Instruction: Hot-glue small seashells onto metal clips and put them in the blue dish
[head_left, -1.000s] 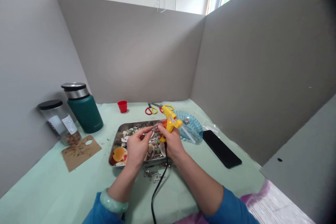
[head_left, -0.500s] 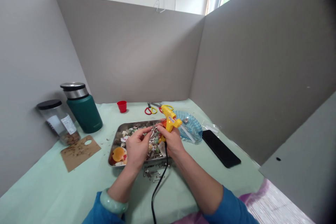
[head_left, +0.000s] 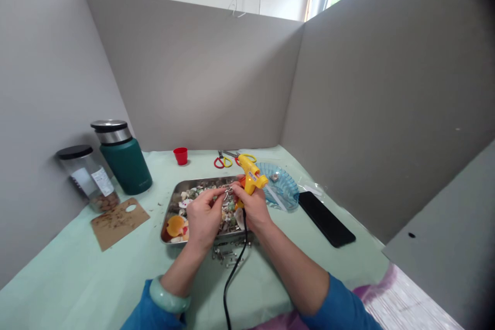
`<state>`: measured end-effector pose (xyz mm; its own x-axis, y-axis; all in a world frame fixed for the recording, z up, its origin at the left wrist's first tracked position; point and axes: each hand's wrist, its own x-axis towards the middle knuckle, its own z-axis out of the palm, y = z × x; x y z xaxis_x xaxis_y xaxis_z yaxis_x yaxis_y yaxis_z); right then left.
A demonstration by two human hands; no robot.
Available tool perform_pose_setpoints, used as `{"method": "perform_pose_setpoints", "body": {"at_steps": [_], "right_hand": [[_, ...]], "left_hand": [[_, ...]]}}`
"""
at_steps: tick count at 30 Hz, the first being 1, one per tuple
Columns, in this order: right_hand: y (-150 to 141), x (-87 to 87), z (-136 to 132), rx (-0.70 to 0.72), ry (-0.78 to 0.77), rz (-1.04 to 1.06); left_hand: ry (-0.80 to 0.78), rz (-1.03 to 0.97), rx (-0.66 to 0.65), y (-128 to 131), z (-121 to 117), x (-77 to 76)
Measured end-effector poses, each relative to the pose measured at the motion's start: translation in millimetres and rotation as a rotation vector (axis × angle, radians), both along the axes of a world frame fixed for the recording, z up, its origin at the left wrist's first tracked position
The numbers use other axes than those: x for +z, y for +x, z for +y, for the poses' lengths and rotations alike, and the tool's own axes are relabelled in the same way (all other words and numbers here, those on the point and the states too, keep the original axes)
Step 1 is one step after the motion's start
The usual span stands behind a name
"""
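My right hand [head_left: 253,207] is wrapped round a yellow hot glue gun [head_left: 251,175], whose white glue stick [head_left: 276,197] sticks out at the back and whose black cord [head_left: 236,268] runs down toward me. The fingertips of my left hand [head_left: 204,214] are pinched together close to my right fingertips. A small piece seems to sit between them, too tiny to name. Both hands are above a metal tray [head_left: 166,227] full of shells and small stones, with an orange shell [head_left: 175,226] at its left corner. Several small metal pieces [head_left: 226,256] lie in front of the tray.
A blue shell-shaped dish [head_left: 288,183] and a black phone [head_left: 327,219] lie to the right. Scissors [head_left: 223,161] and a red cup [head_left: 180,155] are behind the tray. On the left are a green bottle [head_left: 126,162], a clear jar [head_left: 91,180] and a brown board [head_left: 118,224].
Both hands stay almost where they were, still close together over the tray. The whole view has shifted very slightly.
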<state>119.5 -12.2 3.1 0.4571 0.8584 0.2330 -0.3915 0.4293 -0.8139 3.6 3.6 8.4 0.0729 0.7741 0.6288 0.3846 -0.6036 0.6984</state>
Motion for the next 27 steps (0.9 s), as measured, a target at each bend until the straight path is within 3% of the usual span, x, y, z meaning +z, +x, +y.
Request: {"method": "perform_pose_setpoints", "body": {"at_steps": [27], "right_hand": [[0.9,1.2,-1.4,-0.008,-0.039,-0.015]], "left_hand": [[0.043,-0.014,-0.027,0.0,-0.3,1.8]]}}
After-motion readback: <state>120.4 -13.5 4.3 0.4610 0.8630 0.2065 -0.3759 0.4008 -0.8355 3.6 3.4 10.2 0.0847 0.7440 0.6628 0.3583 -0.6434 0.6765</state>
